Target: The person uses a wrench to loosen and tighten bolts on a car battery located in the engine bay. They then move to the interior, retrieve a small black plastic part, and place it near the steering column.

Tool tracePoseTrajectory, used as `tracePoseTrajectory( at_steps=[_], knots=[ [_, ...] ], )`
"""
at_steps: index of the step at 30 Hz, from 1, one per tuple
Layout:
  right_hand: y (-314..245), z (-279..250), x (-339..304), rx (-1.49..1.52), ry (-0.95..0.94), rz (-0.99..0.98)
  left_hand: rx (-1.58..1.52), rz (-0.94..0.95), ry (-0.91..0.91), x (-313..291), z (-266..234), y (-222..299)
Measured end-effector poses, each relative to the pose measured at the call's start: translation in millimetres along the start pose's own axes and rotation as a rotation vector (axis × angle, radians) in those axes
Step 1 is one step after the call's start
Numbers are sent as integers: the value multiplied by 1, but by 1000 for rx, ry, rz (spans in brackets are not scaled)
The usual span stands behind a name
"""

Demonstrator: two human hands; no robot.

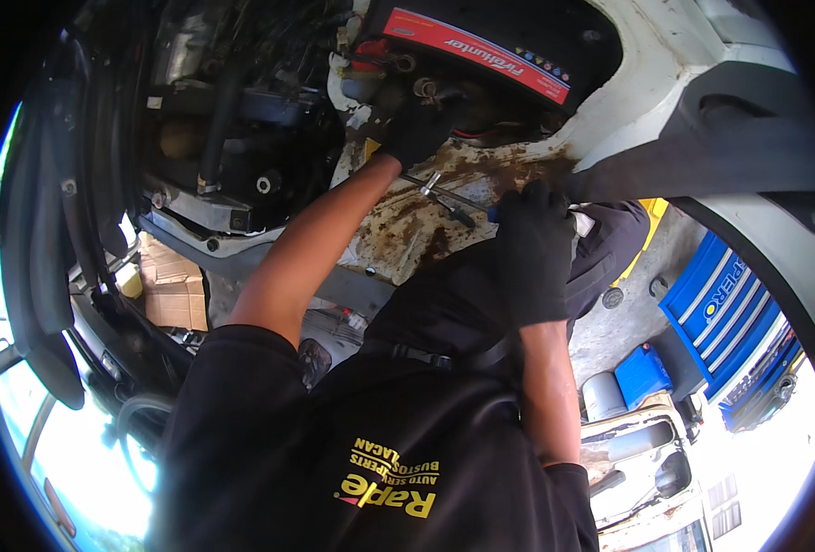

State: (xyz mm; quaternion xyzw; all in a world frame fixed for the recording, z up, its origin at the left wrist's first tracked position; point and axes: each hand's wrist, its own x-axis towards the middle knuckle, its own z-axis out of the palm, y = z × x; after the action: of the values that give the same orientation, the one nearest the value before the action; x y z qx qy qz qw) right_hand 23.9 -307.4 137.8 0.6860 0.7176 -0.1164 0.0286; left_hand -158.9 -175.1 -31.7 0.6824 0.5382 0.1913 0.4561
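My left hand (416,132), in a black glove, reaches into the bay beside the black battery with a red label (481,55). Its fingers are dark against a rusty clamp-like metal part (426,88), so I cannot tell whether they grip it. My right hand (533,239), also gloved in black, is closed around a screwdriver (492,213). Only a bit of its blue handle shows, and its thin shaft points left toward my other wrist. Between my hands, a chrome socket tool (432,183) with a dark end lies over the rusty, stained metal panel (403,230).
Dark engine parts (242,138) fill the bay on the left. A black seat belt strap (702,161) crosses the right side. Beyond are a blue tool cabinet (716,294), a blue box (642,375) and a worn whitish panel (633,460). Flattened cardboard (173,285) lies at lower left.
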Motion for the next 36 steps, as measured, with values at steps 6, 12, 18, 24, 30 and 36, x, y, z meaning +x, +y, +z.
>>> tracePoseTrajectory(
  at_steps=[6, 12, 18, 24, 30, 36],
  knots=[
    [19, -12, -24, -47, -105, -49, 115, -16, 6, 4, 2, 5],
    [25, -30, -50, 102, -45, 111, 87, 116, 162, 6, 4, -2],
    [31, -52, -85, 279, -58, 356, -459, 31, 623, 0, 23, 58],
    [30, -38, -108, 516, 31, 458, -881, -82, 721, -7, 55, 77],
    [3, -46, -99, 953, 79, 382, -1260, -142, 667, 27, 59, 52],
    [-17, -35, -77, 1051, 69, 303, -1210, -206, 482, 52, 73, -30]
  ],
)
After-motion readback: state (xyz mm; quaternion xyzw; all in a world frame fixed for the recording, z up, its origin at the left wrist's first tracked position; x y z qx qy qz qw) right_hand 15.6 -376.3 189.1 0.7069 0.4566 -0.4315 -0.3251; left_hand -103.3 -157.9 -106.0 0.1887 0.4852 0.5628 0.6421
